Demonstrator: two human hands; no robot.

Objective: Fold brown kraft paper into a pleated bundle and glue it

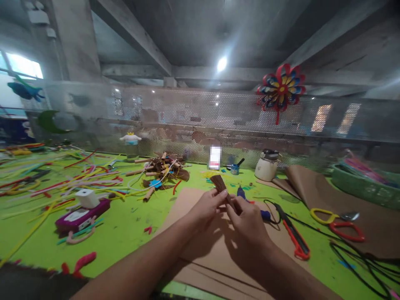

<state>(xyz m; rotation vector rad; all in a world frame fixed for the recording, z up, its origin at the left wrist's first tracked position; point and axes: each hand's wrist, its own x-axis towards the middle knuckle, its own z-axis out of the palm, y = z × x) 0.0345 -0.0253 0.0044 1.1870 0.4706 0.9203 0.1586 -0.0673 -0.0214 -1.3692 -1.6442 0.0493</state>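
A strip of brown pleated paper [219, 183], fanned at its top end, is pinched between both hands above a cardboard sheet [184, 208]. My left hand [208, 208] grips it with thumb and fingers near the fan. Lower on the strip, the fingers of my right hand [246, 214] are closed round its narrow end. Behind my right hand a blue glue gun [240, 192] lies partly hidden. To the right is a red and black utility knife [293, 233]. Thin dark strips [218, 273] rest on the cardboard below my wrists.
Yellow and red-handled scissors [339, 223] lie on brown paper [368, 233] at right, by a green basket [365, 185] and black cable. A cream jar [266, 166] stands behind. Left are a purple power strip [83, 216], scattered pipe cleaners [75, 183] and brown paper rolls [162, 168].
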